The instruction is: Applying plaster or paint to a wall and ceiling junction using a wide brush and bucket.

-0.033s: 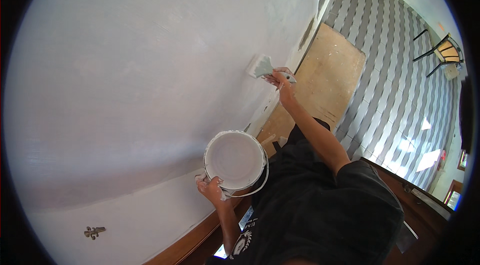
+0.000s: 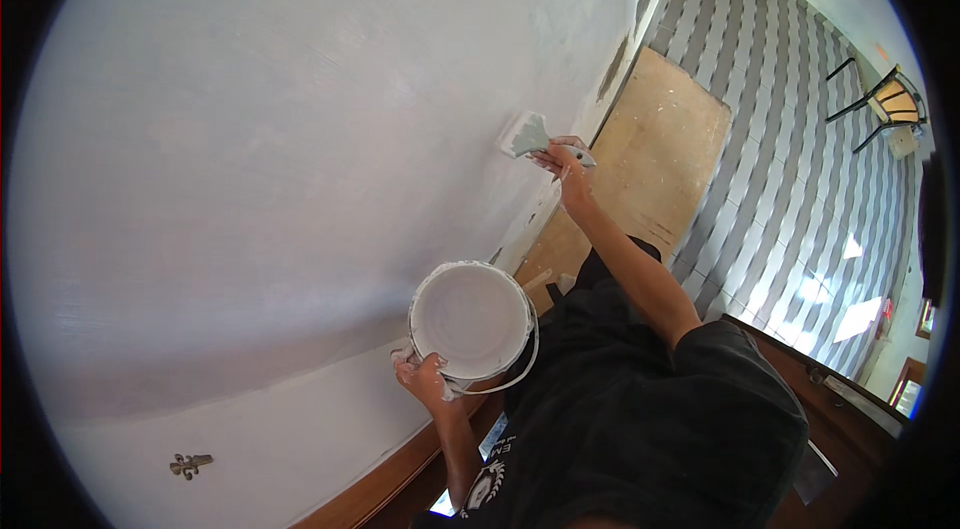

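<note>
My right hand (image 2: 567,161) is closed around the handle of a wide paintbrush (image 2: 530,136), its head smeared with white paint. The bristles are at the pale wall (image 2: 300,149), low down near its base; whether they press on it is hard to tell. In my left hand (image 2: 425,379) is a white bucket (image 2: 472,319), gripped at the rim with my thumb over the edge. Whitish paint is inside, and paint coats the rim and my fingers. The bucket's wire handle (image 2: 520,369) hangs down on the side toward my body.
A paint-specked tan board (image 2: 660,139) lies on the striped tile floor (image 2: 760,109) along the wall's base. A chair (image 2: 890,104) stands far right. A small metal hook (image 2: 188,465) is fixed to the wall at lower left, near a brown wooden frame (image 2: 370,484). Dark wood (image 2: 830,419) lies behind my right shoulder.
The paintbrush and my right hand have shifted very slightly to the right. My left hand and the bucket are nearly still.
</note>
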`<state>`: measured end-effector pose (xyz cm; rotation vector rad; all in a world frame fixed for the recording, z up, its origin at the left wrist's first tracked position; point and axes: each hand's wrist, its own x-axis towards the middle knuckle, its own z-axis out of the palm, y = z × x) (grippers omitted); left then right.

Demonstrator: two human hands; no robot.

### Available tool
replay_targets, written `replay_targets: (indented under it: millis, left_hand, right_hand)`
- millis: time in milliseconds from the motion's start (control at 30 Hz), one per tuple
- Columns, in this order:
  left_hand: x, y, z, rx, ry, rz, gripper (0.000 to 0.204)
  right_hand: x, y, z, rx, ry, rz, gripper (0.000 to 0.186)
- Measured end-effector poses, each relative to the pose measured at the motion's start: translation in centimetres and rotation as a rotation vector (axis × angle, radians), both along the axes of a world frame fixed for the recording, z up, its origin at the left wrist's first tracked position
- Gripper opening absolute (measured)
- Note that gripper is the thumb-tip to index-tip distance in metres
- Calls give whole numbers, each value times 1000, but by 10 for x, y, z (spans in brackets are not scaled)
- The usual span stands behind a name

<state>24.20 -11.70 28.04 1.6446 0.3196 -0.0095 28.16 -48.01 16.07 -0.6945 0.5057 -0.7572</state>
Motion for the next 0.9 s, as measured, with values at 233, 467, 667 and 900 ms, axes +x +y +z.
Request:
replay_targets:
  millis: [233,467,667,900]
  left_hand:
    - [2,6,-3,-5,-17,-24,31]
    - [2,6,-8,-45,-22,-12,29]
    - [-3,5,-8,173,-70,-12,26]
    - [1,20,-32,20,-50,-4,26]
  right_hand:
    - [46,-19,195,-239,-536,0,10]
    - [103,-47,284,-406,-755,6,13]
    - [63,-12,186,-161,-522,-41,12]
    - [7,-38,203,-622,-196,-81,26]
